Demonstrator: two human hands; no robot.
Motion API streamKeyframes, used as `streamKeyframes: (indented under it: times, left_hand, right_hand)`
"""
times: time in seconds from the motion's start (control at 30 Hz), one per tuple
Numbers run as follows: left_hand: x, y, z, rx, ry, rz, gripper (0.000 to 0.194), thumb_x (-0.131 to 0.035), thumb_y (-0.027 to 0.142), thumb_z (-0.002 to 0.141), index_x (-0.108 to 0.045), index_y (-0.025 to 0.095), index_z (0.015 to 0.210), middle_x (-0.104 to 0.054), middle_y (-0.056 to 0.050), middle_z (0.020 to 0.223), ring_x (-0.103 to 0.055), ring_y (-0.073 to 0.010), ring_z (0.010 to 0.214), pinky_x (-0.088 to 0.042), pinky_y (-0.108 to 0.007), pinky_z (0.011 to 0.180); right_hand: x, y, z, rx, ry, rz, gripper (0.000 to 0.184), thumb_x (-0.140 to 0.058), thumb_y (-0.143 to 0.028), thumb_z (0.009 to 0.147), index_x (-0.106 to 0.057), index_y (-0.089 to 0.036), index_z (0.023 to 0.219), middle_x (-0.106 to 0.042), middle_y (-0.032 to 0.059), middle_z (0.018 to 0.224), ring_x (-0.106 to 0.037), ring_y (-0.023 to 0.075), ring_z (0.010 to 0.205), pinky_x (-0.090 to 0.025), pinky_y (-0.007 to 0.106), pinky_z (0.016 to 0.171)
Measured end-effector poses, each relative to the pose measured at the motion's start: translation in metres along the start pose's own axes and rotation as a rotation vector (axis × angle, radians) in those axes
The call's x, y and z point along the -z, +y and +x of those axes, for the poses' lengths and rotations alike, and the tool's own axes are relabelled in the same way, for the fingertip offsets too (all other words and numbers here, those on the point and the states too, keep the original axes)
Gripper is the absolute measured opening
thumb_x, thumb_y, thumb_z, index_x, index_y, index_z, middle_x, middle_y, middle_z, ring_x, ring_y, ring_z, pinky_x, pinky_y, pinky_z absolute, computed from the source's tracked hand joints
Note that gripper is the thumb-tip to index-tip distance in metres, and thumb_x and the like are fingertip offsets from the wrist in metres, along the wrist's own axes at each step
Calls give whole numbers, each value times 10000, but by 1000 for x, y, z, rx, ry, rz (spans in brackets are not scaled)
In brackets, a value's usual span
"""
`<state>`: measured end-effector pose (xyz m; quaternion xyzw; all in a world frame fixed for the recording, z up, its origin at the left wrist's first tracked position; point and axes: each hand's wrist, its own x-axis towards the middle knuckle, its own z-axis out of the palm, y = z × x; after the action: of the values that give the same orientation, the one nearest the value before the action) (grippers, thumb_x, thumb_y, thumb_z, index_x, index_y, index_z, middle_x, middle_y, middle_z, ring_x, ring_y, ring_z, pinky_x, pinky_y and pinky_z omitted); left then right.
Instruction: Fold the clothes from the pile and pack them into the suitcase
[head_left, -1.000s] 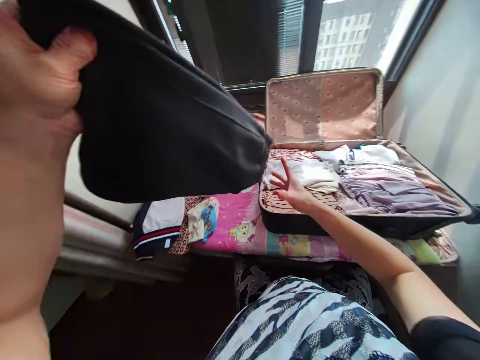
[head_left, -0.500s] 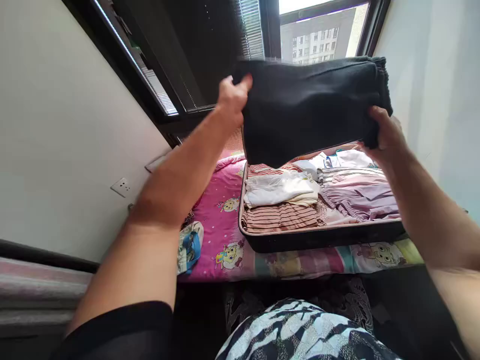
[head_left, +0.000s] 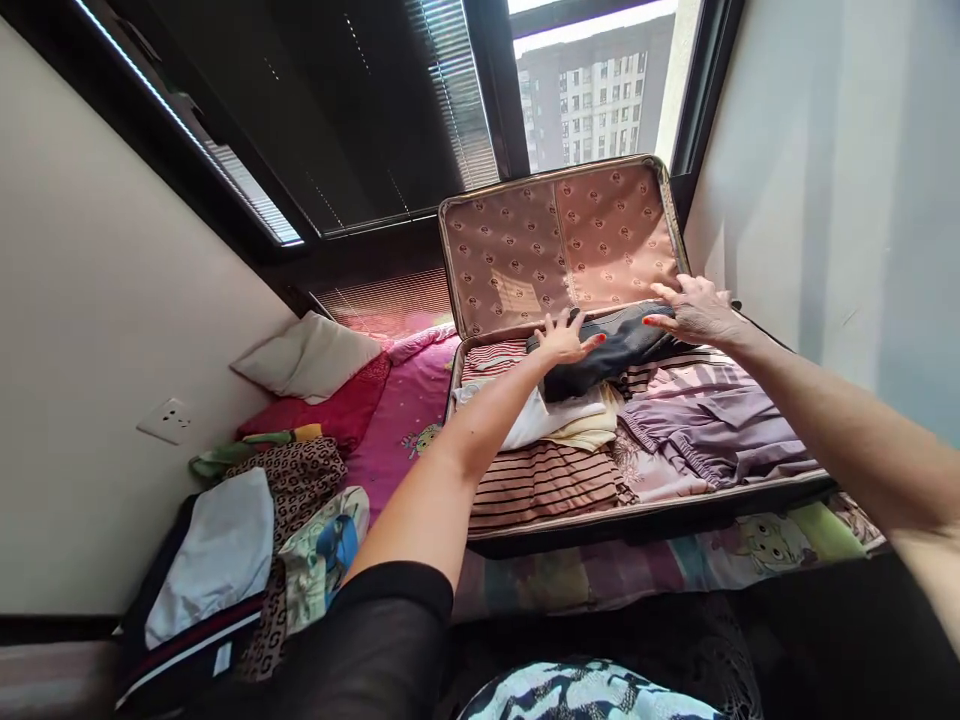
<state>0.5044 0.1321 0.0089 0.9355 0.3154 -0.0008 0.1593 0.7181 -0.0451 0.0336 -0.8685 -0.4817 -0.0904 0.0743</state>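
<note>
A folded black garment (head_left: pixel 611 350) lies at the back of the open suitcase (head_left: pixel 652 510), on top of other folded clothes. My left hand (head_left: pixel 566 338) rests flat on its left end with fingers spread. My right hand (head_left: pixel 694 310) lies on its right end, fingers stretched out. In the case there are also a white top (head_left: pixel 547 415), a brown striped piece (head_left: pixel 544 480) and mauve clothes (head_left: pixel 712 425). The lid (head_left: pixel 559 240), lined in pink patterned cloth, stands upright against the window.
The suitcase sits on a bed with a pink cartoon sheet (head_left: pixel 409 430). To the left lie a white pillow (head_left: pixel 307 355) and a pile of folded clothes (head_left: pixel 247 560). A wall socket (head_left: pixel 169 418) is on the left wall. A wall stands close on the right.
The black garment, held up in the air by both hands before, has come down into the back of the suitcase. Both hands have opened and now lie flat on it.
</note>
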Motion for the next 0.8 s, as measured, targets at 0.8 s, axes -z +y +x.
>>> streamKeyframes:
  times: [0.8]
  left_hand:
    - [-15,24,-29,-352,-187,82,993,-738,694,818,-344,545,1717,-175,46,1872,-102,-471,1714,-228,-796,1283]
  right_hand:
    - [-42,-34,3,73,-319,-211,756,-308,-739,1068,-469,-382,1714,-257,134,1830,-239,482,1649,-199,736,1278]
